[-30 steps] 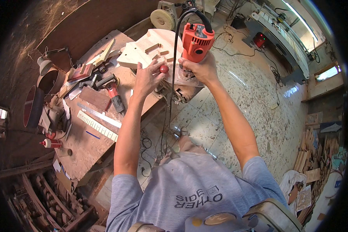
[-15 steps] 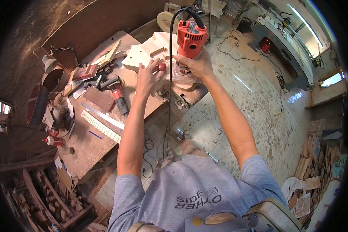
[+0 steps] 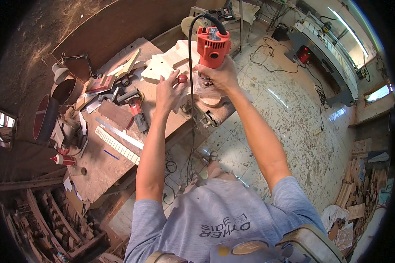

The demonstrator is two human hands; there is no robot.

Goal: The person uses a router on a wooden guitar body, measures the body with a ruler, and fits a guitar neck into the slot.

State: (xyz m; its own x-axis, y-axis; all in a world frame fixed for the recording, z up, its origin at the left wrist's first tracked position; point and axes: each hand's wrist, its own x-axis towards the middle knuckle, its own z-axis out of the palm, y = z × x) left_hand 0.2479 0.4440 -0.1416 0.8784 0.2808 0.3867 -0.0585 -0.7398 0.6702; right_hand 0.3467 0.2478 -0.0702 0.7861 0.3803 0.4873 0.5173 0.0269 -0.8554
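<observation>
Red router is far, over pale wood; it just slid left, so work seems on a new spot; right hand wraps it; left hand spreads by its red knob; can't tell if pinching

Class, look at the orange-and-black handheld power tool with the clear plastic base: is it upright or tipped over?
Upright: its orange motor housing is above its clear plastic base, with the bare right hand gripping between.
</observation>
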